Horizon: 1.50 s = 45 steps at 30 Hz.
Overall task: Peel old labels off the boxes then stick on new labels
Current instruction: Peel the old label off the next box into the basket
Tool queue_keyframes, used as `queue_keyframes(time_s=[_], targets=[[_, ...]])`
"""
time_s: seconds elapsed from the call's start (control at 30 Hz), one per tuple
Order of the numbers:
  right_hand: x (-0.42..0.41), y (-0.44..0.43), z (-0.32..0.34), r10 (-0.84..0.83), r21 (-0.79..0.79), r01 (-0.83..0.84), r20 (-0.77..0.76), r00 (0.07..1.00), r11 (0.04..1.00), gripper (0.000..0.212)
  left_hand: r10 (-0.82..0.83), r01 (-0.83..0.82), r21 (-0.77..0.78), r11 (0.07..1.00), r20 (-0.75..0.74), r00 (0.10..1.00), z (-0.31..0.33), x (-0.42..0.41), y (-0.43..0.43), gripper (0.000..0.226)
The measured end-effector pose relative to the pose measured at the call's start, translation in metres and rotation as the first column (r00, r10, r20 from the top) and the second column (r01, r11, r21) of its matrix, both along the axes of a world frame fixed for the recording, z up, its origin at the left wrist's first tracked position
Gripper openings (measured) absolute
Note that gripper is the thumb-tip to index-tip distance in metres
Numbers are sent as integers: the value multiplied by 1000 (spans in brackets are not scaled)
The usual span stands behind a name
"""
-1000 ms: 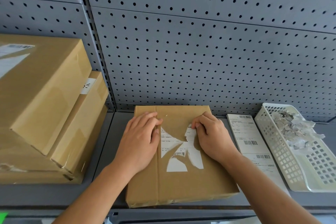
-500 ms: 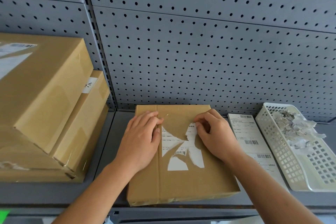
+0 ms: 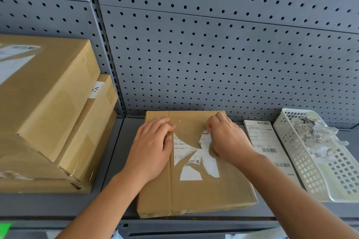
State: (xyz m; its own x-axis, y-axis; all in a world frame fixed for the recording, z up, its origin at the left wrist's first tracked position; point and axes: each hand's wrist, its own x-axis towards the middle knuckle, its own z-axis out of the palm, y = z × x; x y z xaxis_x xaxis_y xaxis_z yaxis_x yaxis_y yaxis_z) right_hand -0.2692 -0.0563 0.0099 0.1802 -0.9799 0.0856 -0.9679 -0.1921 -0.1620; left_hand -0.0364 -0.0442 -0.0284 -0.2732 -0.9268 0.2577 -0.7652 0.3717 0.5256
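A flat brown cardboard box [image 3: 194,196] lies on the grey shelf in front of me. Its old white label [image 3: 196,161] is torn into ragged pieces, with bare cardboard showing between them. My left hand [image 3: 151,149] lies flat on the box's left half, fingers straight, pressing it down beside the label. My right hand [image 3: 227,139] has its fingers curled and pinches the upper right strip of the label, which is partly lifted. A sheet of new labels [image 3: 266,141] lies on the shelf right of the box.
A white plastic basket [image 3: 310,170] holding several torn label scraps stands at the far right. Stacked brown boxes [image 3: 48,106] fill the left of the shelf. A grey pegboard wall [image 3: 213,54] rises close behind. The shelf's front edge [image 3: 194,221] runs just below the box.
My right hand has moved slightly up and back along the label's upper right strip, lifting more of it. My left hand has stayed pressed on the box.
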Motion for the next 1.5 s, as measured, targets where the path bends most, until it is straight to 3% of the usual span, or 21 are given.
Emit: queue_keyframes(time_s=[0.17,0.37,0.5,0.73,0.9,1.07,1.3,1.5], targets=[[-4,4,4,-59,91,43,181,982,995,13,-2,2,1,1000,10,1000,0,0,0,34],[-10,10,7,-142,132,89,474,869,987,14,1,-1,0,1000,8,1000,1,0,0,33],[-9,13,8,-113,86,80,513,851,993,4,4,-4,8,1000,11,1000,1,0,0,33],[-11,13,-2,-75,5,82,457,886,997,9,8,-8,13,1000,10,1000,1,0,0,30],[-15,21,8,-131,111,79,608,783,991,13,11,-11,12,1000,13,1000,1,0,-1,30],[-14,25,23,-117,96,68,742,660,993,14,16,-16,30,999,28,999,2,0,-1,32],[-13,29,15,-108,148,21,608,787,989,21,11,-12,30,999,32,999,2,0,-1,33],[-8,36,13,63,105,-139,530,846,985,29,10,-10,26,1000,33,999,2,0,0,32]])
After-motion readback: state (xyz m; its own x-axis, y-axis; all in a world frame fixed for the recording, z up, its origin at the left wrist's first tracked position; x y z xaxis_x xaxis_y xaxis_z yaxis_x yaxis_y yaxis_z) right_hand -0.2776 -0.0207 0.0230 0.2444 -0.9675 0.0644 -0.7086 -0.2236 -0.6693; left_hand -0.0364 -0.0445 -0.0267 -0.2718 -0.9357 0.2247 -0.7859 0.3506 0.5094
